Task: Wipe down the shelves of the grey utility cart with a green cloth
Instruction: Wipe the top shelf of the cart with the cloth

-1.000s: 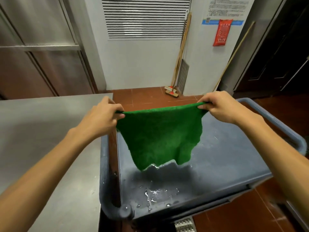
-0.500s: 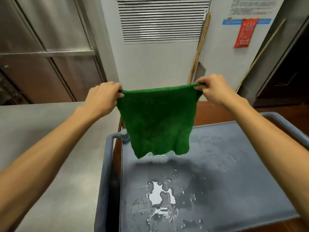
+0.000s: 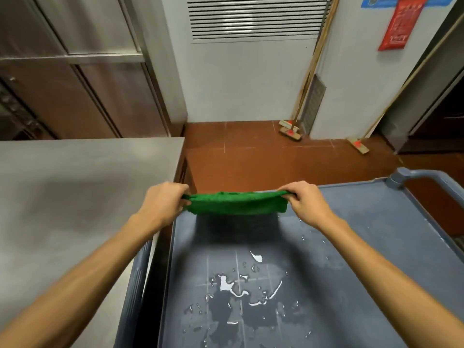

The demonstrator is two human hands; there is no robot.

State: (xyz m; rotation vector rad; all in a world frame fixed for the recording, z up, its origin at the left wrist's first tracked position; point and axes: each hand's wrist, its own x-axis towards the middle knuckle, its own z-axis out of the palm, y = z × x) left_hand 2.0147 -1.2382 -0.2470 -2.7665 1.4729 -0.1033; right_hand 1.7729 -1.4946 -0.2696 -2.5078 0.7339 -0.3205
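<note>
We hold the green cloth (image 3: pixel 236 204) stretched between both hands above the far end of the top shelf (image 3: pixel 364 234) of the grey cart (image 3: pixel 139 285). Our left hand (image 3: pixel 164 204) grips the cloth's left end, fingers curled round the fabric, and our right hand (image 3: pixel 305 202) pinches its right end the same way. The cloth is bunched into a narrow band just over the shelf and casts a dark shadow on it; we cannot tell whether its lower edge touches the surface. Nearer to us on the same shelf lies a patch of water (image 3: pixel 241 288) with scattered drops around it. The cart's handle (image 3: pixel 414 175) rises at the shelf's far right corner. A steel counter (image 3: pixel 75 197) stands just beside the cart on its left. Beyond the cart, across red floor tiles (image 3: pixel 251 156), brooms (image 3: pixel 290 130) lean against a white wall under a louvred vent (image 3: pixel 256 18).
</note>
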